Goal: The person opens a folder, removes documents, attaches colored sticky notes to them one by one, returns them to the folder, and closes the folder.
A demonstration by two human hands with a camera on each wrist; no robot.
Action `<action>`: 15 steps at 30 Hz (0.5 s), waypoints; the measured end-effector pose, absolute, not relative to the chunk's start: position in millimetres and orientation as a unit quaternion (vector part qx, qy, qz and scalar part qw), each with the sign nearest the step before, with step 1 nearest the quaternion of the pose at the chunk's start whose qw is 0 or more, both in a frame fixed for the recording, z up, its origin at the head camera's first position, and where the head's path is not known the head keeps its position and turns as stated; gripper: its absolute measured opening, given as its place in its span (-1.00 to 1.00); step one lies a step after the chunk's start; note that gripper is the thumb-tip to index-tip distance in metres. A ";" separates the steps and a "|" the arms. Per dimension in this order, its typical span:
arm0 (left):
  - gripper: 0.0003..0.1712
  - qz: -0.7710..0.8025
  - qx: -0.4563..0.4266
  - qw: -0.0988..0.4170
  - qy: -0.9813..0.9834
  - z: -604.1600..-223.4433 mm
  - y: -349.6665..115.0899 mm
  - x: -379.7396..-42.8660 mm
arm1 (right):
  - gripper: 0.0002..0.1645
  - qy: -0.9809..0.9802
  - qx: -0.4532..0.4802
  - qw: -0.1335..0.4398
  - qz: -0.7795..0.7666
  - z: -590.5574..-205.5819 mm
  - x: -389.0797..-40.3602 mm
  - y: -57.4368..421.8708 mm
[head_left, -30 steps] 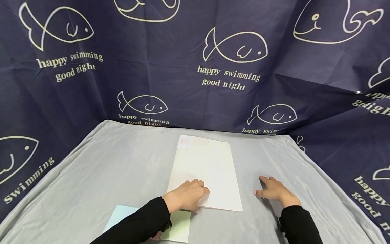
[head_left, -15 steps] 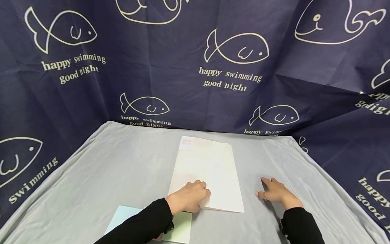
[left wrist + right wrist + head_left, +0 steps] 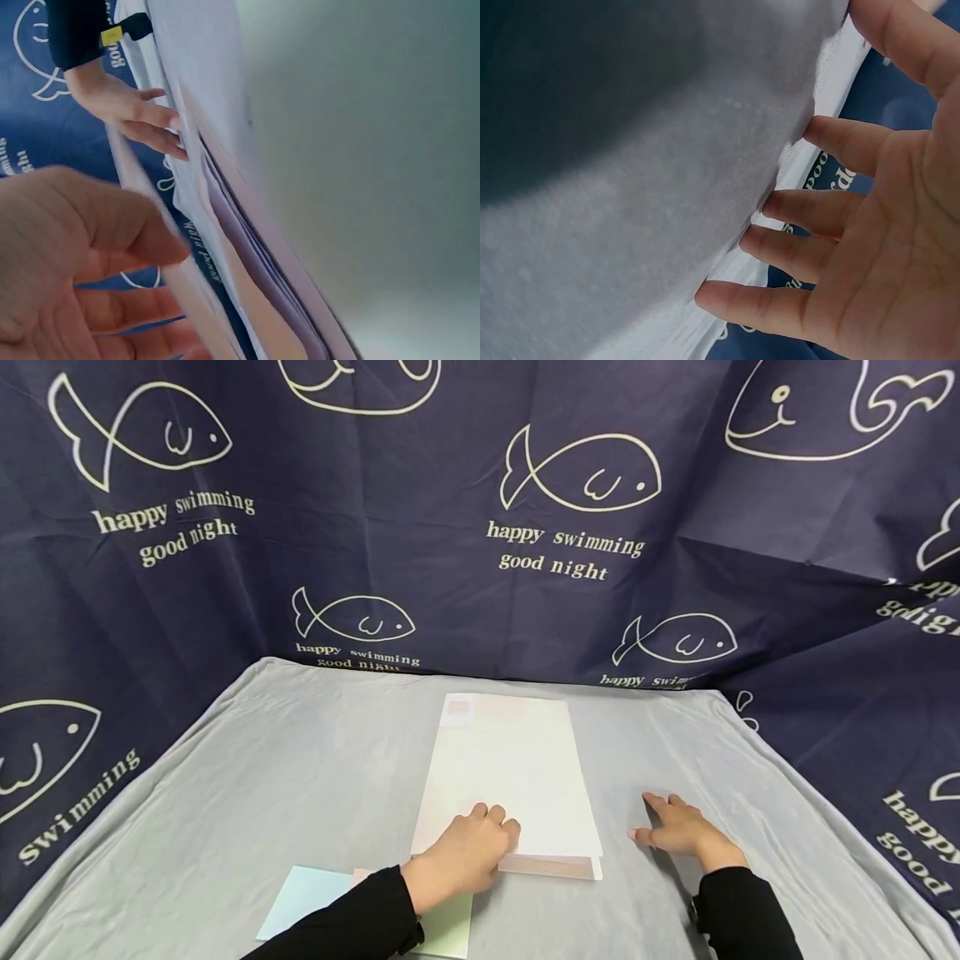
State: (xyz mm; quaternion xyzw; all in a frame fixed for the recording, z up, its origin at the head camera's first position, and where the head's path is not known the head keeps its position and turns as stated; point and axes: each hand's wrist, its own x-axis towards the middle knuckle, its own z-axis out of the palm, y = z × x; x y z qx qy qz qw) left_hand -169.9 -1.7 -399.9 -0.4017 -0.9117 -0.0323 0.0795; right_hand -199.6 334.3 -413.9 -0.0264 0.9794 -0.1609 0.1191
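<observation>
A white paper booklet (image 3: 510,768) lies in the middle of the table, with a small pale pink printed patch at its far left corner. At its near edge, my left hand (image 3: 468,856) pinches the top cover, fingers over it. The cover stands slightly raised, baring a brownish-pink strip (image 3: 551,866) below. Seen from the left wrist, the thumb (image 3: 142,225) lies on one side of the lifted leaf (image 3: 196,304), with fingers on the other; layered purple sheets (image 3: 251,255) show beside it. To the right of the booklet, my right hand (image 3: 682,831) rests on the cloth, fingers spread, holding nothing.
Light blue (image 3: 307,893) and pale green (image 3: 448,927) flat pads, with a bit of pink between them, lie near the front left, partly under the left sleeve. A grey cloth (image 3: 337,760) covers the table. A navy fish-print curtain (image 3: 450,543) hangs behind.
The booklet's near cover edge has come up and shifted away from me, and the brownish-pink strip has appeared under it. My right hand stays where it was.
</observation>
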 end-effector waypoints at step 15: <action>-0.46 -0.303 -0.318 0.219 -0.871 -392.0 -38.6 -164.4 | 0.01 0.980 -0.036 0.117 -0.160 -413.0 -199.8 334.8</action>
